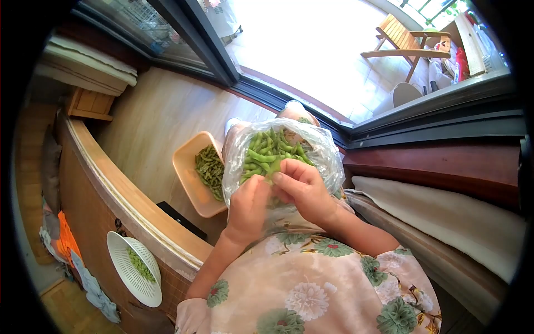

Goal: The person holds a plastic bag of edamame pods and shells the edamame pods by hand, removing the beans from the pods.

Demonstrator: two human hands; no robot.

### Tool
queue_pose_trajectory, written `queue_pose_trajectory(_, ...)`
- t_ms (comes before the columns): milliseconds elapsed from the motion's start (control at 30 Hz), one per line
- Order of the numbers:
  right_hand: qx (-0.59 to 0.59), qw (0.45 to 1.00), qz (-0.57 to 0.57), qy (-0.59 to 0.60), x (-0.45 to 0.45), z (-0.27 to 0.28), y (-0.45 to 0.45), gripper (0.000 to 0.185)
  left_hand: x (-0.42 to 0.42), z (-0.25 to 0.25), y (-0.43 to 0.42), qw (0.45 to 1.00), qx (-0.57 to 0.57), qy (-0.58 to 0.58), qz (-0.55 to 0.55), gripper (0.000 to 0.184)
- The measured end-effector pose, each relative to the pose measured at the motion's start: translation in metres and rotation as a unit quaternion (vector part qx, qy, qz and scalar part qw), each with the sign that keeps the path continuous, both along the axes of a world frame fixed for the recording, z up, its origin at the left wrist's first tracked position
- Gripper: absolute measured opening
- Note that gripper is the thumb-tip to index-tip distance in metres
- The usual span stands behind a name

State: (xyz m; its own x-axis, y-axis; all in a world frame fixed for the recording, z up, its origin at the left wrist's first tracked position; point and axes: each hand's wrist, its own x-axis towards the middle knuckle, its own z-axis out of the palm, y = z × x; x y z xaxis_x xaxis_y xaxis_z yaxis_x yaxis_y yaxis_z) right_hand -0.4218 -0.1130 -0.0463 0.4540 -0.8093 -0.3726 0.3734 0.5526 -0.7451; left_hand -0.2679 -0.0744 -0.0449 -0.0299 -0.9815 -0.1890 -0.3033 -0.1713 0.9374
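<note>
A clear plastic bag (328, 146) lies opened across my lap, filled with green edamame pods (266, 149). Above it, my right hand (305, 191) is closed, thumb and forefinger pinching a green edamame pod (273, 168). My left hand (248, 205) meets it from the other side, its fingers curled at the same pod and slightly blurred by motion. Most of that pod is hidden by the fingers.
Left of my legs, a peach plastic basin (186, 173) on the floor contains darker pods or shells. A white colander (150, 288) with shelled green beans rests on the wooden surface (89, 206). A wooden chair (401, 34) stands beyond the sliding-door frame (214, 58).
</note>
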Motion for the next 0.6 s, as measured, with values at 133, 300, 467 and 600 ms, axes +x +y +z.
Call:
queue_pose_trajectory(133,0.003,1.0,0.001,0.009,-0.001,0.001,0.0,0.014,0.003,-0.003,0.0,0.994,0.057,0.091,0.009,0.028)
queue_pose_trajectory(300,-0.018,1.0,0.0,0.011,0.001,-0.003,0.0,0.012,0.007,-0.01,0.003,0.971,0.121,0.206,0.012,0.029)
queue_pose_trajectory(467,-0.014,0.999,-0.014,0.028,0.004,0.008,0.001,0.011,-0.003,-0.006,0.002,0.952,0.157,0.26,0.048,0.025)
queue_pose_trajectory(600,-0.047,0.997,-0.045,0.052,0.008,0.01,0.003,0.012,0.0,-0.007,0.002,0.977,0.104,0.186,0.015,0.021)
